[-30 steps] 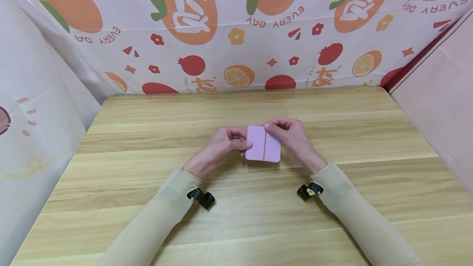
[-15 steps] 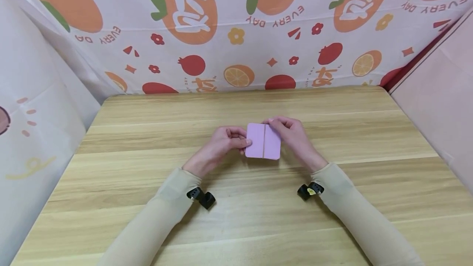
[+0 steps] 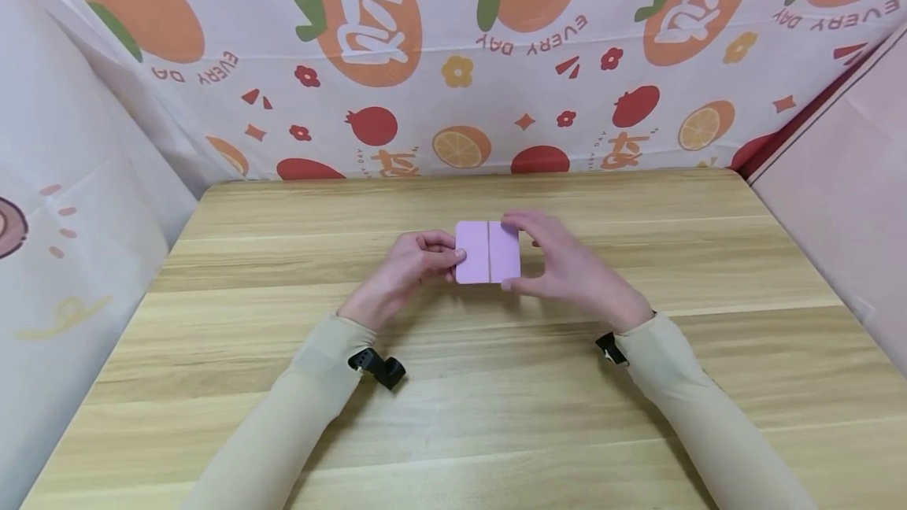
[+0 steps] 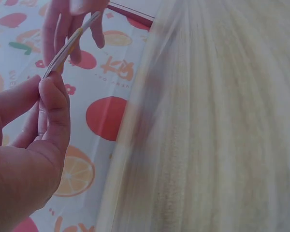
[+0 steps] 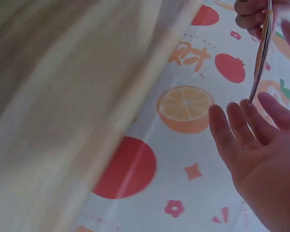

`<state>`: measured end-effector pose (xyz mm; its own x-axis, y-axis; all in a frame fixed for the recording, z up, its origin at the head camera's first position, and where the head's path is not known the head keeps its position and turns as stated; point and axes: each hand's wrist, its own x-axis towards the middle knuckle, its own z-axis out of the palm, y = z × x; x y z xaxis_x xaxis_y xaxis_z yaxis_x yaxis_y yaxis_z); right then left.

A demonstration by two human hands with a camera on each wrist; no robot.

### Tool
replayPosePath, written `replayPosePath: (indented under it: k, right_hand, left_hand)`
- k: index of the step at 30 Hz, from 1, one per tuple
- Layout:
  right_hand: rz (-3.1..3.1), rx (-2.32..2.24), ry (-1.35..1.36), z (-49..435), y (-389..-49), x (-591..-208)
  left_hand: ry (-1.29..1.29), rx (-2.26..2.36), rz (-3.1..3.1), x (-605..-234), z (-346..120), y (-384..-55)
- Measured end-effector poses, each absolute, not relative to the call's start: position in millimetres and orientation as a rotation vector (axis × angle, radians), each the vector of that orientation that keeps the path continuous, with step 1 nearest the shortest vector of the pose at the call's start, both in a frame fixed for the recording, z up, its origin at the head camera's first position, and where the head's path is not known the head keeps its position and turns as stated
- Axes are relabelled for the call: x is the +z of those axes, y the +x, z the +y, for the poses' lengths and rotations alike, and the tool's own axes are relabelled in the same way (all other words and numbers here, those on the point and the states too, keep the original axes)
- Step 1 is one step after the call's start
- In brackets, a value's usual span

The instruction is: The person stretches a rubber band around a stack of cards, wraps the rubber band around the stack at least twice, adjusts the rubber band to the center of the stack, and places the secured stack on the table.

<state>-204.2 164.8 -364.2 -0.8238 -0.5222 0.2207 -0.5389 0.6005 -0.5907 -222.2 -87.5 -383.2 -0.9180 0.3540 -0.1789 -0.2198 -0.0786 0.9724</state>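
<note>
A small stack of lilac square cards (image 3: 472, 262) with rounded corners is held up above the table, a tan elastic band (image 3: 489, 252) running down its face. My left hand (image 3: 404, 267) pinches the left edge, thumb on the front and curled fingers behind. Edge-on in the left wrist view, the card stack (image 4: 70, 46) shows several thin layers. My right hand (image 3: 570, 270) is spread around the right side, fingertips near the top corner and thumb by the bottom one. In the right wrist view the right hand's fingers (image 5: 239, 128) are extended, fingertips right at the stack's edge.
The wooden table (image 3: 453, 415) spreads beneath both forearms. A fruit-printed cloth (image 3: 453, 46) hangs along its far edge, with pale cloth at the left (image 3: 85, 258) and right sides. Dark camera straps (image 3: 375, 367) sit on the wrists.
The card stack has moved left and slightly away with my left hand. My right hand has let go of the top edge and spread its thumb and fingers along the right side.
</note>
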Motion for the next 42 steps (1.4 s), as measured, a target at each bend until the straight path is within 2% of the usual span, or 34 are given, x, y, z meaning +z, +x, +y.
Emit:
replayPosePath:
  k: [5,14,23,35,42]
  right_hand:
    - [-2.786,0.835,0.997,160.1,-200.7,-364.5]
    - [-2.782,0.853,0.942,162.4,-199.8,-367.0]
    - [-2.837,0.835,0.905,164.0,-202.1,-369.8]
    - [-2.837,0.83,0.941,161.3,-205.8,-371.6]
    - [-2.873,0.809,0.987,161.4,-213.4,-372.1]
  left_hand:
    - [0.146,2.042,1.823,-383.0,-88.4,-220.8]
    - [0.228,1.974,1.996,-374.6,-89.1,-218.6]
    - [0.821,1.421,2.548,-366.2,-98.1,-217.7]
    - [1.002,0.99,2.84,-362.8,-95.2,-212.2]
    - [1.093,0.738,2.954,-362.9,-96.1,-220.8]
